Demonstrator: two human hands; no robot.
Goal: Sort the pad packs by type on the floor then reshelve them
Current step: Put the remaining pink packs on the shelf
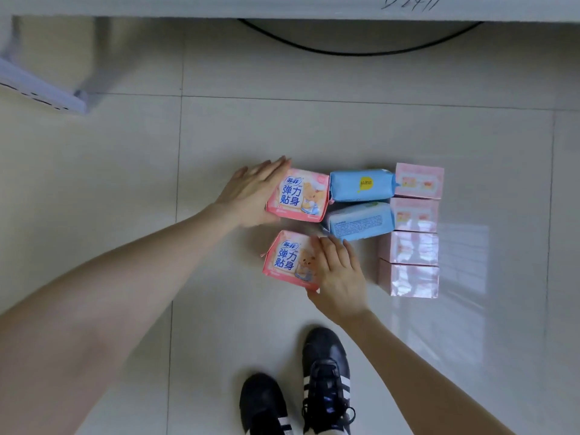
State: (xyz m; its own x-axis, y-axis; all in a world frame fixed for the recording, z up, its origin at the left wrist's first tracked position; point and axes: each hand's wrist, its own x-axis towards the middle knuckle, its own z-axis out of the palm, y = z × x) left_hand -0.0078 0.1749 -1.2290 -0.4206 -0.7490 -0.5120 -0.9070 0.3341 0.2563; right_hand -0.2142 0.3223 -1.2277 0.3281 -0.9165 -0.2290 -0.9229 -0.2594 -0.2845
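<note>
Pad packs lie grouped on the tiled floor. One pink bear-print pack sits at the left, and my left hand lies flat against its left side with straight fingers. A second pink bear-print pack lies below it; my right hand rests on its right end, fingers straight, thumb at the lower edge. Two blue packs lie in the middle. Several pale pink boxes form a column on the right.
A white shelf edge runs across the top, with a black cable curving beneath it. A white shelf foot sits at the upper left. My black striped shoes stand near the bottom edge.
</note>
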